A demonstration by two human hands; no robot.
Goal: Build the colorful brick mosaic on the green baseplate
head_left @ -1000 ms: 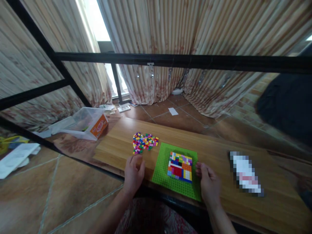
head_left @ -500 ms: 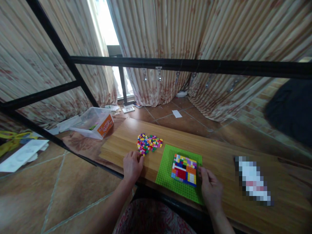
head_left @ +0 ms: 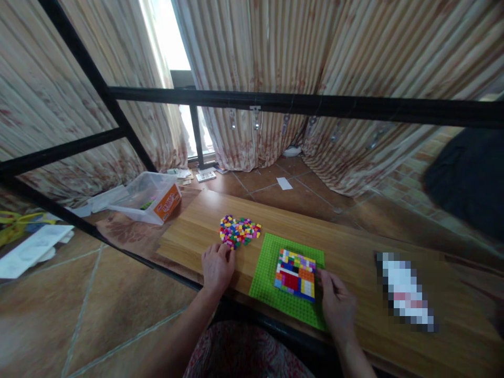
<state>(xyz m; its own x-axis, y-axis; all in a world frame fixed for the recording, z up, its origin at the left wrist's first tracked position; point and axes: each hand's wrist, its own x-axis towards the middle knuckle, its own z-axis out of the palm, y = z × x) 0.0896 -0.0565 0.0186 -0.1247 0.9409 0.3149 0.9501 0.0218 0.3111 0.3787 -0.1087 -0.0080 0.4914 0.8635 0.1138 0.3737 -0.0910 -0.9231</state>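
A block of many-coloured toy bricks (head_left: pixel 294 277) sits on a green studded baseplate (head_left: pixel 264 287) on the wooden table. Beyond and to the left lies a loose pile of small toy bricks (head_left: pixel 238 230). My left hand (head_left: pixel 218 266) rests at the near edge of that pile, fingers curled down; whatever is at the fingertips is hidden. Beside the right edge of the brick block is my right hand (head_left: pixel 337 302), thumb and fingers pinched together. Anything held in that pinch is too small to make out.
A pixelated object (head_left: pixel 407 291) lies on the right of the wooden table (head_left: pixel 354 252). A clear plastic box with an orange label (head_left: pixel 167 203) stands on the floor at left. A black metal rail (head_left: pixel 275 100) crosses before the curtains (head_left: pixel 252 52). Papers lie on the floor.
My left hand has shifted slightly to the right along the near side of the pile. My right hand stays by the brick block. The whole view has moved a little.
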